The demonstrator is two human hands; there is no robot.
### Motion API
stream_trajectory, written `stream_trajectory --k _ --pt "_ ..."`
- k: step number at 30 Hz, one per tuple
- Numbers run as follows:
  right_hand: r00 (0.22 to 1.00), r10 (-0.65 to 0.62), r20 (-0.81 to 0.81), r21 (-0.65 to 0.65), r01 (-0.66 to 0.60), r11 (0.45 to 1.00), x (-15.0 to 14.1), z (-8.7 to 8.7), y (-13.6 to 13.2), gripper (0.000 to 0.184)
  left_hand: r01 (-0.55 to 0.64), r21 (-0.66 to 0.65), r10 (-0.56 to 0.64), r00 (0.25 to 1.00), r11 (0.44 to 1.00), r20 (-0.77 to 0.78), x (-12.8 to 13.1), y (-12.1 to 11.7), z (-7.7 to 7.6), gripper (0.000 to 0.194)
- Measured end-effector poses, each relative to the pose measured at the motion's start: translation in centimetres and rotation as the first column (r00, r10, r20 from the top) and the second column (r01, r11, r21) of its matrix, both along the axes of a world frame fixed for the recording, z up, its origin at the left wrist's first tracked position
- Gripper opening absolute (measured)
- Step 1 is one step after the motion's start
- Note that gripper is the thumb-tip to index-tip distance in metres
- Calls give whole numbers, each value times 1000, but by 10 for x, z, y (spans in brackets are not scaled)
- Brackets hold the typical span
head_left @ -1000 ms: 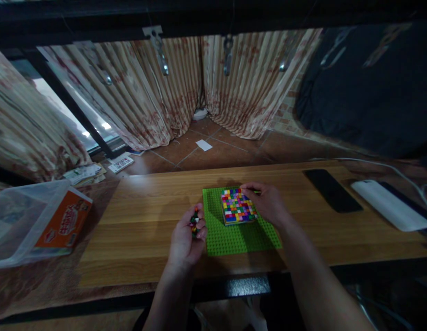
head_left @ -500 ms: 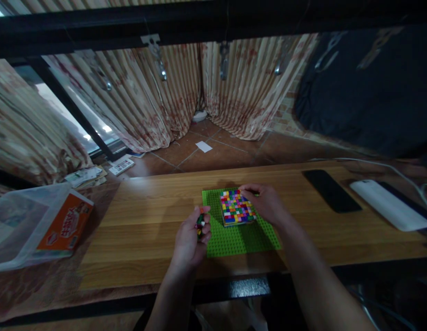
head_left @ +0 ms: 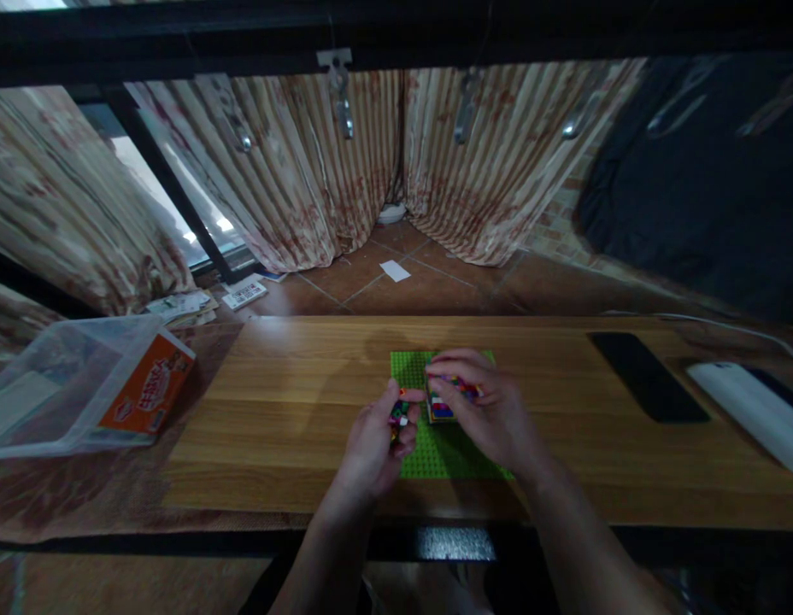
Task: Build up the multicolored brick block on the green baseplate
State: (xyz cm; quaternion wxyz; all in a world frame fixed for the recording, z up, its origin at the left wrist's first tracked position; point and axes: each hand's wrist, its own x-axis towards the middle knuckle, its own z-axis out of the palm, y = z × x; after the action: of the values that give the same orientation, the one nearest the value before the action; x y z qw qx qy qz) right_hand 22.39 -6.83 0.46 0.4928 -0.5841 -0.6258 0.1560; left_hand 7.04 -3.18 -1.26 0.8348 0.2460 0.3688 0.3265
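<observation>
Several small coloured toy bricks (head_left: 400, 413) lie in the curled fingers of my left hand (head_left: 374, 440), just left of the block. My right hand (head_left: 492, 406) is over a low block of multicoloured toy bricks (head_left: 443, 410), covering much of its top. Its thumb and fingers are bent close together. Whether a brick is between them is hidden. Beneath the block is a green studded baseplate (head_left: 435, 461), which shows on the left, at the front and a little behind.
The wooden tabletop (head_left: 294, 410) bears a black phone-like slab (head_left: 649, 376) and a white rounded device (head_left: 748, 410) on the right. At the left stands a clear plastic bin (head_left: 69, 384) with an orange label. A dark bar (head_left: 396, 43) with hanging clips crosses above.
My right hand has moved from the block's far right corner to the left across its top, hiding most of it. My left hand still holds its bricks. The view has shifted a little left.
</observation>
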Motion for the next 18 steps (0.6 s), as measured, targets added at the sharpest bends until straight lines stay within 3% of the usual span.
stream_trajectory --k 8,18 --pt "980 119 160 -121 -100 988 -18 7 2 21 21 51 -23 999 999 39 1 -3 4 42" --pt "993 114 21 -74 -113 991 -24 1 2 12 -12 65 11 1000 998 13 1 -3 2 45"
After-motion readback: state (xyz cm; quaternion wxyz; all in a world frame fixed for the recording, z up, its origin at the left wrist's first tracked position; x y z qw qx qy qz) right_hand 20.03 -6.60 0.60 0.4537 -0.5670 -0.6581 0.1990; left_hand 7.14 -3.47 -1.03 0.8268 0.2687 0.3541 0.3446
